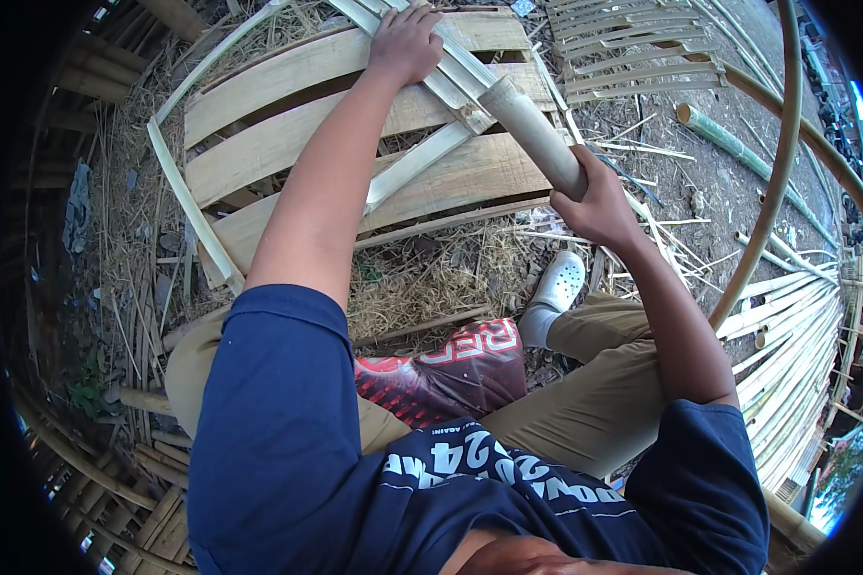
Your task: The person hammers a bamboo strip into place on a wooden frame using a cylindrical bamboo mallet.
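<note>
Near the top of the view, above the seated person's knees, the right hand (pixel 599 196) has its grip closed around the lower end of a thick, round, pale grey-brown bamboo pole (pixel 532 134), fingers wrapped over it and thumb underneath. The pole slants up and to the left from that fist. At its upper end it splits into several long, flat, pale bamboo strips (pixel 422 158) that fan out: some run on towards the top edge, one angles down and to the left. The left hand (pixel 405 43) lies farther out, at the top of the picture, palm down with fingers curled over the split strips, pressing them against what is below; its grip is partly closed on them.

Beneath both hands lies a panel of wide, curved, light-coloured bamboo slats (pixel 288 144), side by side on ground strewn with dry straw (pixel 422 283) and shavings. To the right a thin, bent bamboo hoop (pixel 777 172) arcs across the dirt, and a green bamboo stem (pixel 729 144) lies near it. A stack of split bamboo lengths (pixel 786 355) sits at the right rim. The person's white perforated clog (pixel 558 283) rests on the ground just below the right hand.
</note>
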Available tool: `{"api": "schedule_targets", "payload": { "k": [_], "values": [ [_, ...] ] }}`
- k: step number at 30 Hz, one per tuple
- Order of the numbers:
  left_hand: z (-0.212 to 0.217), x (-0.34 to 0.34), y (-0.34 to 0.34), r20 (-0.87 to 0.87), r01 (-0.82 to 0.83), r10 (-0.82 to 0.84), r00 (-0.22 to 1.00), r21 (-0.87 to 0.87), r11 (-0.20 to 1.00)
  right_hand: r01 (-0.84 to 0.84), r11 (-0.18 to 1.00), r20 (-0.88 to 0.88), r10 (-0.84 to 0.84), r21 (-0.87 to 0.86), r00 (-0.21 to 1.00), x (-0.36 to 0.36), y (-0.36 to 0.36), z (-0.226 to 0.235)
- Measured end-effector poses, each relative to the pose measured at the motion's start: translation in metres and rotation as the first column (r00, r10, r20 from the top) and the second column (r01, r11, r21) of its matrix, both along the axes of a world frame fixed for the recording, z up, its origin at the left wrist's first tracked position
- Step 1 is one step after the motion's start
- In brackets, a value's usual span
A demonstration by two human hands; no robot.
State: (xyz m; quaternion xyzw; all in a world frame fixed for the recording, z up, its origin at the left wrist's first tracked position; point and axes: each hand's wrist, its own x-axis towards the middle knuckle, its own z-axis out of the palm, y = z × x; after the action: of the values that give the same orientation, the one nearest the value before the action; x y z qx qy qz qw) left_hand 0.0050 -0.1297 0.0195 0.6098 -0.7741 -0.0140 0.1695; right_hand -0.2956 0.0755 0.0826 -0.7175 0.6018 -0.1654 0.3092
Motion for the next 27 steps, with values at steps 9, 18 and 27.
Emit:
{"api": "schedule_targets", "payload": {
  "k": [9,18,27],
  "values": [
    [0.003,-0.003,0.002,-0.017,0.006,-0.005,1.0,0.01,1.0,0.029,1.0,-0.194,-0.031,-0.011,0.981,0.002,0.001,-0.001],
    [0.005,-0.004,0.001,-0.008,-0.013,0.014,1.0,0.069,0.998,0.015,1.0,-0.283,-0.021,-0.023,0.959,0.005,-0.001,0.0],
    [0.008,-0.016,0.001,-0.008,0.015,-0.014,1.0,0.064,0.998,-0.012,0.947,-0.473,-0.148,-0.32,0.869,0.001,-0.001,-0.02]
  ]
}}
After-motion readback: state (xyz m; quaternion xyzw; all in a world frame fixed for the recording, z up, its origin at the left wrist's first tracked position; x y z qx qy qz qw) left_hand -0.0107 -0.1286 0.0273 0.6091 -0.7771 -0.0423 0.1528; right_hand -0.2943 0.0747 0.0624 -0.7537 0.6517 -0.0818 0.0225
